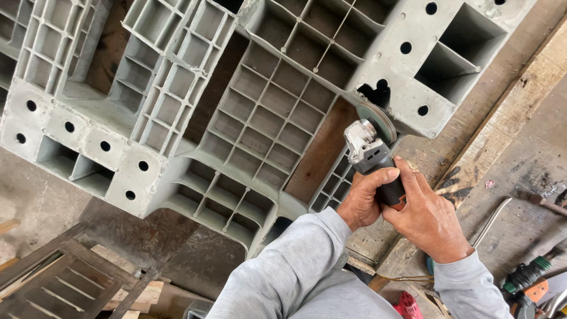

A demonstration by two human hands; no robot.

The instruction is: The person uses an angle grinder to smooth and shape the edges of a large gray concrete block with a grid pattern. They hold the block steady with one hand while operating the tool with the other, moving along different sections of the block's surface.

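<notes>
Head view: both hands grip a silver-headed angle grinder (371,147) against a grey ribbed pallet (260,118).

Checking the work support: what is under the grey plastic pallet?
Through the openings of the grey plastic pallet, brown wooden boards show beneath it. The wooden bench continues alongside. How the boards are supported is covered by the pallet.

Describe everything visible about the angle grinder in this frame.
The angle grinder has a silver-grey metal gear head, a black body and a thin round disc at its top. It points up and away from the person, disc edge against the grey plastic pallet beside a jagged hole. The left hand and right hand both wrap its body.
</notes>
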